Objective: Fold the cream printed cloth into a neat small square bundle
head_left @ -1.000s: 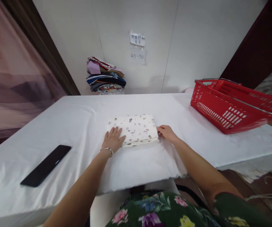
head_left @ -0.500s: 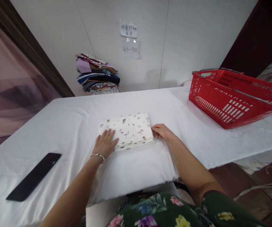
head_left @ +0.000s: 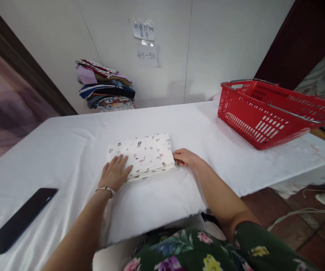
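A white folded cloth (head_left: 148, 152) with small printed figures lies flat in layers on the white-covered table. My left hand (head_left: 114, 173), a bracelet at its wrist, rests with fingers spread on the cloth's left side. At the opposite edge my right hand (head_left: 185, 157) has its fingers closed in a pinch on the cloth's right side, near the front corner. Part of that edge is hidden behind the fingertips.
A stack of folded fabrics (head_left: 106, 88) stands at the back by the wall. To the right is a red basket (head_left: 264, 120) with metal handles. A dark phone-like slab (head_left: 21, 220) lies at the left. Paper signs (head_left: 144, 30) hang on the wall.
The whole view has shifted, so everything sits further left in the picture. Both hands keep nearly the same places on the cloth.
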{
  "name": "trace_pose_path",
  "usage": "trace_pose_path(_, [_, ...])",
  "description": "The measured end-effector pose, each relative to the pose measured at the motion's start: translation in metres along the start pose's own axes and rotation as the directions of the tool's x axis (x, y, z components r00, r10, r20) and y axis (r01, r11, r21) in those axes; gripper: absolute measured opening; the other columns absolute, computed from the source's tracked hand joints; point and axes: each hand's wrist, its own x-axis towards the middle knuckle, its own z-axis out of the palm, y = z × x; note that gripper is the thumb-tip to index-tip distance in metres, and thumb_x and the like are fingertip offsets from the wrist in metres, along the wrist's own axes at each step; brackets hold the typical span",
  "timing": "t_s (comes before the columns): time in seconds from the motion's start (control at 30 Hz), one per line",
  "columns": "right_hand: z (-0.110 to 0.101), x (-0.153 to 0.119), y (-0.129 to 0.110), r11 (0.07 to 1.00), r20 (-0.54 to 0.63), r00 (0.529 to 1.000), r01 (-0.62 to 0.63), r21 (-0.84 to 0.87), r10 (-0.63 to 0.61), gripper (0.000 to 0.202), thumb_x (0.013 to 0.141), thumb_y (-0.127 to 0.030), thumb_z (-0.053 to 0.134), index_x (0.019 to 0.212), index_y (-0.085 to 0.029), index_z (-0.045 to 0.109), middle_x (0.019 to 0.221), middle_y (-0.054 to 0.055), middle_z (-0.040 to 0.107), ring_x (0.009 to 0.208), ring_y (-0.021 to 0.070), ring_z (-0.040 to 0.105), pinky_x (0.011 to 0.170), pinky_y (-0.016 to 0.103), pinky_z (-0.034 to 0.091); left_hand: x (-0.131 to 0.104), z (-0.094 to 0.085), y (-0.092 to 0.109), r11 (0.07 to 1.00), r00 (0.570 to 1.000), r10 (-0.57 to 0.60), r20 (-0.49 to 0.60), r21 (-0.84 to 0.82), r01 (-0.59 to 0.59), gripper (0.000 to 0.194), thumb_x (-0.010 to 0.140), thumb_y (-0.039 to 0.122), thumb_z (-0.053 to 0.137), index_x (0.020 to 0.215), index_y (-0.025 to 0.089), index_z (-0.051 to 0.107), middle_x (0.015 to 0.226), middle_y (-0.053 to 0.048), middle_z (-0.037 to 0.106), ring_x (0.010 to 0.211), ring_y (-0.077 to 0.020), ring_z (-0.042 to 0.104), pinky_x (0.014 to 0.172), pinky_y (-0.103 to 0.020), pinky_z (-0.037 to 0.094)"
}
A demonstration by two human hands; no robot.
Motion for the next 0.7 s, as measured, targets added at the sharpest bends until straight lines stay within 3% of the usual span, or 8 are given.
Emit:
trace_pose_path(0.27, [0.001, 0.000, -0.002, 1.000, -0.057, 0.998, 0.005, 0.001, -0.005, 0.010, 0.069, -0.013, 0.052, 0.059, -0.017, 0.051, 0.043, -0.008, 0.047, 0.033, 0.0030, 0.037, 0.034, 0.017, 0.021, -0.001, -0.003, 0.003, 1.000, 1.000, -0.008, -0.003, -0.017, 0.008, 0.058, 0.088, 0.048, 0.029, 0.138, 0.021, 0.034, 0.148, -0.005, 0.026, 0.137, -0.0223, 0.017, 0.110, -0.045, 0.017])
trace_pose_path(0.57, [-0.001, 0.006, 0.007, 0.999, -0.045, 0.999, -0.022, -0.026, 0.021, 0.011, 0.066, -0.017, 0.053, 0.056, -0.016, 0.052, 0.044, -0.006, 0.050, 0.035, 0.0041, 0.041, 0.033, 0.018, 0.021, 0.004, -0.010, 0.001, 0.999, 0.997, -0.023, 0.072, -0.031, 0.025, 0.060, 0.086, 0.051, 0.030, 0.138, 0.021, 0.034, 0.149, -0.005, 0.025, 0.137, -0.0237, 0.016, 0.109, -0.048, 0.017])
trace_pose_path(0.63, [-0.001, 0.006, 0.006, 0.999, -0.028, 0.999, -0.034, -0.028, 0.033, 0.012, 0.067, -0.019, 0.053, 0.055, -0.016, 0.052, 0.044, -0.006, 0.050, 0.034, 0.0042, 0.040, 0.032, 0.018, 0.019, 0.007, -0.015, 0.009, 0.999, 0.998, -0.017, 0.053, -0.042, 0.019, 0.059, 0.085, 0.051, 0.033, 0.135, 0.021, 0.040, 0.147, -0.007, 0.029, 0.136, -0.0262, 0.022, 0.108, -0.050, 0.019])
trace_pose_path(0.7, [-0.001, 0.005, 0.004, 0.999, -0.006, 0.999, -0.044, -0.031, 0.044, 0.013, 0.068, -0.019, 0.053, 0.055, -0.017, 0.051, 0.044, -0.006, 0.051, 0.034, 0.0042, 0.040, 0.031, 0.019, 0.018, 0.009, -0.018, 0.028, 0.994, 0.997, 0.067, -0.042, -0.082, -0.071, 0.053, 0.085, 0.049, 0.038, 0.128, 0.020, 0.048, 0.141, -0.009, 0.040, 0.131, -0.0268, 0.032, 0.106, -0.049, 0.024])
